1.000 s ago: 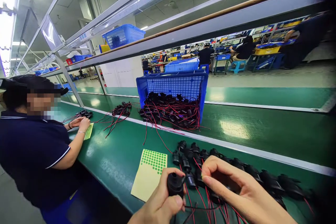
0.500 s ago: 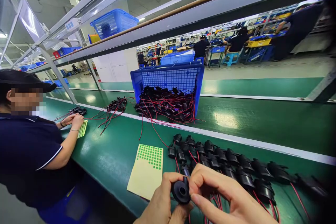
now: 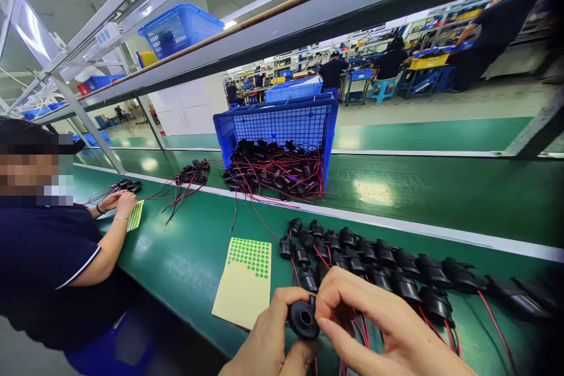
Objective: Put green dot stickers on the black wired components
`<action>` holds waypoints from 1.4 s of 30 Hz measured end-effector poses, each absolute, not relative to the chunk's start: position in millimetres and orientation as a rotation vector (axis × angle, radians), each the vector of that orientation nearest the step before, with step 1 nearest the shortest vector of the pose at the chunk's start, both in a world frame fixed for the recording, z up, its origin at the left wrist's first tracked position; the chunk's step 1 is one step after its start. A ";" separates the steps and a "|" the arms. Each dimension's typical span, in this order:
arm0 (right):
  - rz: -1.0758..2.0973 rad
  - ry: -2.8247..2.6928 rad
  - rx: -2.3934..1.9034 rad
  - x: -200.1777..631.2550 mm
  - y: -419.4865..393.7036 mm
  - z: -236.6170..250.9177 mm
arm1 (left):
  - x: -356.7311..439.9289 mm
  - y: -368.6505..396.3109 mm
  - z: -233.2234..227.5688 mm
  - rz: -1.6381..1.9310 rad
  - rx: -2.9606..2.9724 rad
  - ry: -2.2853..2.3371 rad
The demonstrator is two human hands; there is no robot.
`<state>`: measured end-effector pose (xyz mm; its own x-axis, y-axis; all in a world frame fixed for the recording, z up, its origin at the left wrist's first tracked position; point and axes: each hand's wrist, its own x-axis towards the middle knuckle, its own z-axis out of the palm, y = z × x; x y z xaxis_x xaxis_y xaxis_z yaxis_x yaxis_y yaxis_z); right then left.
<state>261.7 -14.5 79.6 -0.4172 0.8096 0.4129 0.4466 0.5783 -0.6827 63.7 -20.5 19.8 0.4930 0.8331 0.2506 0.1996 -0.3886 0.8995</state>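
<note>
A small round black part [image 3: 304, 319] with red and black wires is held between both my hands at the bottom centre. My left hand [image 3: 268, 341] grips it from the left. My right hand [image 3: 374, 332] pinches it from the right with thumb and forefinger. Just beyond my hands lie rows of several similar black parts [image 3: 379, 267] with red wires on the green bench [image 3: 185, 258]. To the left of them lies a pale yellow sheet [image 3: 245, 282] with green dot stickers on its upper part.
A blue crate [image 3: 282, 126] tipped on its side spills black wired parts [image 3: 273, 173] onto the conveyor belt. A smaller wired pile [image 3: 190, 177] lies to its left. A co-worker in a dark shirt [image 3: 48, 264] sits at left, hands by another sticker sheet [image 3: 134, 215].
My left hand turned the black part so its round face points toward me, and my right hand closed in on it. The view tilted down slightly.
</note>
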 end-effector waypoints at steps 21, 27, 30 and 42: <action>0.751 -1.937 -1.053 251.1 -22.9 67.7 | 65.0 -22.4 21.9 1.080 2.039 0.726; 1.189 -1.718 -1.015 242.9 -14.0 60.3 | 62.7 -12.8 11.1 1.098 2.088 0.611; 1.277 -1.651 -1.012 242.3 -9.7 60.4 | 60.1 -12.2 15.3 1.014 1.948 0.698; 1.613 -1.511 -0.855 245.4 -12.1 56.9 | 59.7 -10.7 24.4 0.991 1.949 0.588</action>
<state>245.4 -12.1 56.9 -0.4930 0.8697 0.0232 -0.0801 -0.0188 -0.9966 59.7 -10.7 24.4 0.5752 0.7031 0.4181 0.0299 -0.5288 0.8482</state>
